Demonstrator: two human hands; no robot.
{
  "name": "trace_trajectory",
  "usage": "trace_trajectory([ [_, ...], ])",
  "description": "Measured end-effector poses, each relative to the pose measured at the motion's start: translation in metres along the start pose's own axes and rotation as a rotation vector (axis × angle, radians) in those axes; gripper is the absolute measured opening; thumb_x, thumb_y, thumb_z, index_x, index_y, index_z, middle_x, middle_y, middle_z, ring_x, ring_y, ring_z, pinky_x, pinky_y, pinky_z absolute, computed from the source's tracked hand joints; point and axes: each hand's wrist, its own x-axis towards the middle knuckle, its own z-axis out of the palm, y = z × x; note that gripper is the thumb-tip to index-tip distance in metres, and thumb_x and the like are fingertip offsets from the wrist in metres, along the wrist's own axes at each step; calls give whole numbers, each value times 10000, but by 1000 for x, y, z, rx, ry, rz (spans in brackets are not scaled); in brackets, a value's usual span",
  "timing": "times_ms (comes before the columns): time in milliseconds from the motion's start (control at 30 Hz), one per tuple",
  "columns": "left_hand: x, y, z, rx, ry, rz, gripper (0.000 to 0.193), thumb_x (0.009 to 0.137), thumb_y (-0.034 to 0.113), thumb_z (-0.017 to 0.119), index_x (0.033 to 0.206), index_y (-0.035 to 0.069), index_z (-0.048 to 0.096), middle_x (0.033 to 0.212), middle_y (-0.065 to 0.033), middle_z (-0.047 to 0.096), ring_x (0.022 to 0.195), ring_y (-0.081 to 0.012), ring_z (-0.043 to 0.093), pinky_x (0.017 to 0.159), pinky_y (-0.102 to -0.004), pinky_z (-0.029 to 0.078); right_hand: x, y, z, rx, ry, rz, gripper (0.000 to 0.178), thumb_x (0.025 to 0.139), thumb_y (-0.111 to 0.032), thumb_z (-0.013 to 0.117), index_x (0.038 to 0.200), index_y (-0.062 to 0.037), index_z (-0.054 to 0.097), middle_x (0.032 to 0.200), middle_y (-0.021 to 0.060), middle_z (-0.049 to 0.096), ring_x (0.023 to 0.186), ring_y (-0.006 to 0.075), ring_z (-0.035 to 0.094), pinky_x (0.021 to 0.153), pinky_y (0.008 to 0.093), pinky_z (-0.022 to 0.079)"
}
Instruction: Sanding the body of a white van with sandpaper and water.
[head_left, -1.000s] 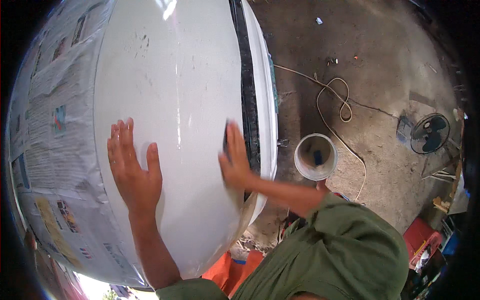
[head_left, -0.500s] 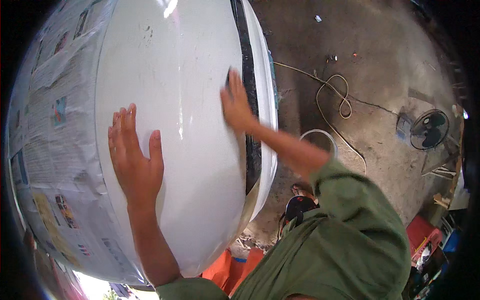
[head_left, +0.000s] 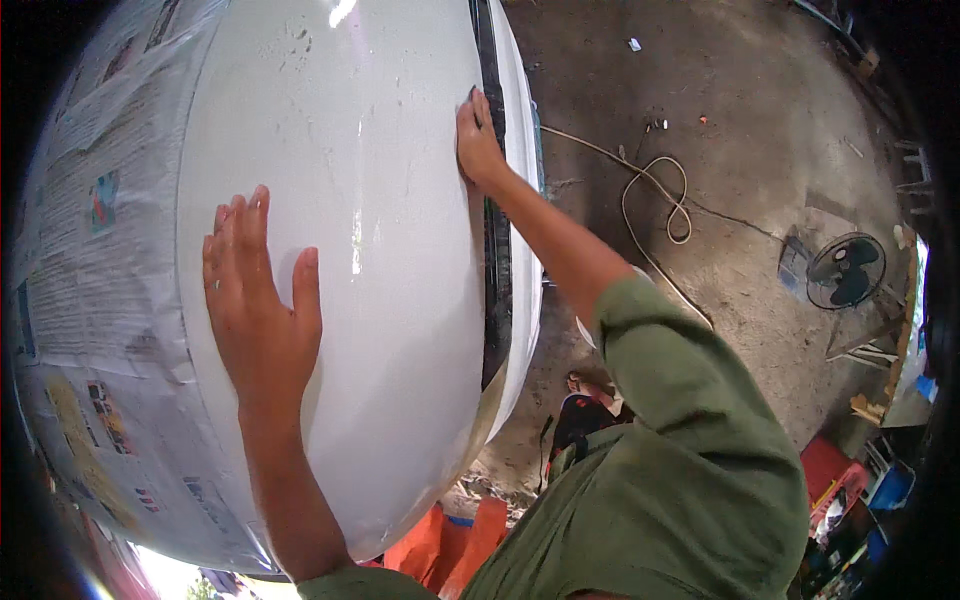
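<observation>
A broad white car body panel (head_left: pixel 340 400), wet with droplets and shiny streaks, curves away in front of me. My left hand (head_left: pixel 258 310) lies flat on its left part, thumb apart from the fingers, with nothing in it. Farther off, at the panel's right edge beside a black strip (head_left: pixel 497 250), my right hand (head_left: pixel 479 145) presses on the surface with its fingers together. A small dark flat piece (head_left: pixel 473 94) shows at those fingertips; the fingers hide most of it.
Newspaper sheets (head_left: pixel 110 270) cover the surface left of the panel. On the concrete floor to the right are a pale looped hose or cord (head_left: pixel 655 165), a standing fan (head_left: pixel 846 270) and a red crate (head_left: pixel 832 475). Orange material (head_left: pixel 440 545) hangs near my body.
My right hand has slid away from me along the panel's right edge, its arm stretching farther. My left hand stays flat on the panel. The whole view has shifted slightly.
</observation>
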Motion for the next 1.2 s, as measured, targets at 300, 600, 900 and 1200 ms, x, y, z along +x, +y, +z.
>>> trace_trajectory([
  [300,-8,-5,-8,-63,-16,-36,513,907,182,567,1385,99,401,1394,-94,464,1341,-307,360,1111,-453,278,-221,-10,2,-123,-201,-270,724,942,-330,377,1452,92,85,1521,279,106,1417,434,75,1141,504,77],
  [600,-4,-3,-10,7,-48,-49,493,910,143,554,1377,77,407,1391,-105,466,1341,-314,361,1103,-456,292,-246,-21,15,-124,-182,-316,706,910,-275,387,1475,38,101,1529,267,86,1428,403,72,1147,501,81],
  [900,2,3,-3,-40,42,-33,462,909,169,560,1348,96,438,1346,-104,513,1287,-343,423,1083,-469,306,-14,-35,29,-349,86,-377,653,972,-364,352,1406,110,234,1469,296,249,1393,401,196,1159,440,119],
  [1200,-29,-8,-23,-203,195,2,400,953,223,517,1321,73,476,1314,-155,527,1226,-342,486,1018,-408,384,-310,-59,21,-222,-400,-606,803,809,-299,588,1446,18,216,1504,272,180,1402,427,174,1130,560,128],
])
